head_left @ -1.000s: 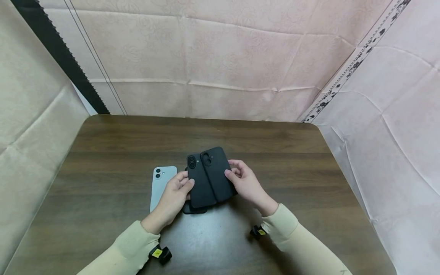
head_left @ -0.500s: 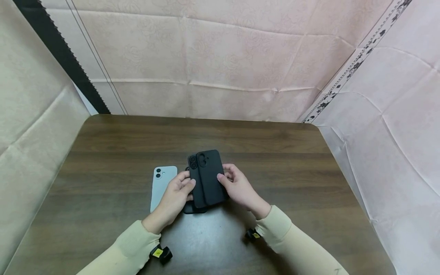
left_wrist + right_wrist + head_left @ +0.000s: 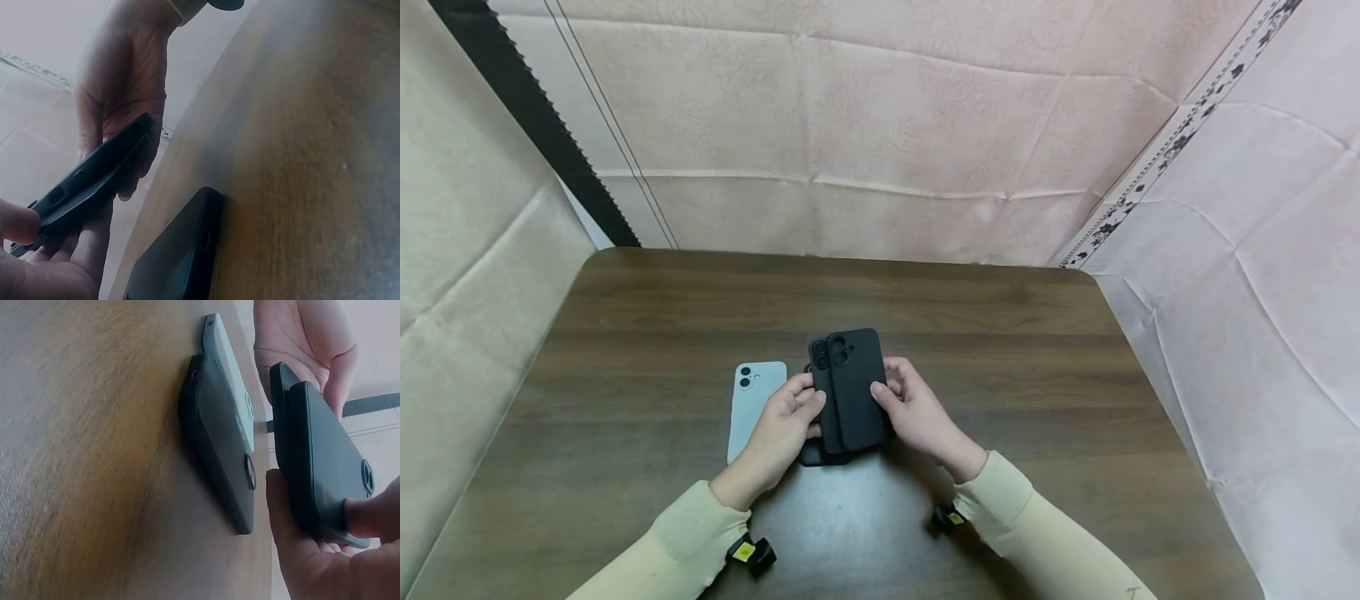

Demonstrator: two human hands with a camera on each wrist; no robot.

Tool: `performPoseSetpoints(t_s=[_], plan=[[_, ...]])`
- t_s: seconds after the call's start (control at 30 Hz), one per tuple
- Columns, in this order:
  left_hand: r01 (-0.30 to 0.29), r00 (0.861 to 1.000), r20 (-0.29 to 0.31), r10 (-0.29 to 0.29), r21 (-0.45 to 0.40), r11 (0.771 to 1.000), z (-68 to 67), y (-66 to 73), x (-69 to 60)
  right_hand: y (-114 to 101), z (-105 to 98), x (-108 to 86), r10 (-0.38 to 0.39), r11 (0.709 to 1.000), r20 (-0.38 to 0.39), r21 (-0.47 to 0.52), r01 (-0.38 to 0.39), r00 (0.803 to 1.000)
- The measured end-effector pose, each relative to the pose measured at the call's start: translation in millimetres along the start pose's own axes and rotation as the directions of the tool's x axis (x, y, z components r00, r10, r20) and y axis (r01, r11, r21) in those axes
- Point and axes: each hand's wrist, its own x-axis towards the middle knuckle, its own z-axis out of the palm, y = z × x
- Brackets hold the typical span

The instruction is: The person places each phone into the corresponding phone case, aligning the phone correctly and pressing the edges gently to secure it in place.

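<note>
My left hand (image 3: 781, 429) grips a dark smartphone (image 3: 828, 408) by its left edge, thumb on the back. My right hand (image 3: 919, 417) pinches a black phone case (image 3: 859, 392) with a camera cutout, thumb on its back face. The case lies over the right part of the smartphone, leaving a strip with the lenses showing. In the right wrist view, the case (image 3: 334, 456) and phone are offset, one against the other, both raised off the table. Whether they touch all along is unclear.
On the wooden table (image 3: 647, 358), below the held pair, lies another black phone (image 3: 219, 444), mostly hidden from above. A light blue phone (image 3: 756, 400) lies beside it, left of my left hand. Pale cloth (image 3: 895, 125) hangs behind and along the sides.
My right hand has moved left with the case, which now covers more of the smartphone and is less tilted. The left hand has hardly moved. Over the last half second little shifts.
</note>
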Motion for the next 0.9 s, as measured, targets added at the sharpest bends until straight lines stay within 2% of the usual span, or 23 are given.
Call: performPoseSetpoints(t_s=[0.1,0.3,0.47,0.6,0.7,0.83,0.9], plan=[[-0.002,1.0,0.007,0.002,-0.011,1.0,-0.5,-0.3,-0.3,-6,1,-4.0,-0.034,0.999,0.011,0.002,0.034,0.999],[-0.008,1.0,0.016,0.009,-0.04,0.999,-1.0,-2.0,0.0,13,-1,3.3,-0.046,0.999,0.004,-0.019,0.046,0.999],[-0.017,1.0,0.015,0.018,-0.047,0.999,-0.5,-2.6,0.4,18,-2,4.2,-0.074,0.997,0.013,-0.024,0.074,0.997],[-0.022,0.999,0.022,0.023,-0.044,0.999,0.5,-2.8,-0.2,4,-1,-3.6,-0.067,0.997,0.016,-0.046,0.068,0.998],[-0.021,1.0,0.021,0.022,-0.046,0.999,1.0,-2.4,-0.2,4,0,-2.4,-0.049,0.997,-0.003,-0.052,0.049,0.999],[-0.025,0.999,0.025,0.026,-0.049,0.998,1.1,-1.8,0.1,21,0,6.7,-0.033,0.998,-0.027,-0.054,0.031,0.999],[-0.029,0.999,0.027,0.03,-0.052,0.998,0.8,-1.9,0.2,23,1,7.2,-0.037,0.998,-0.032,-0.061,0.035,0.999]])
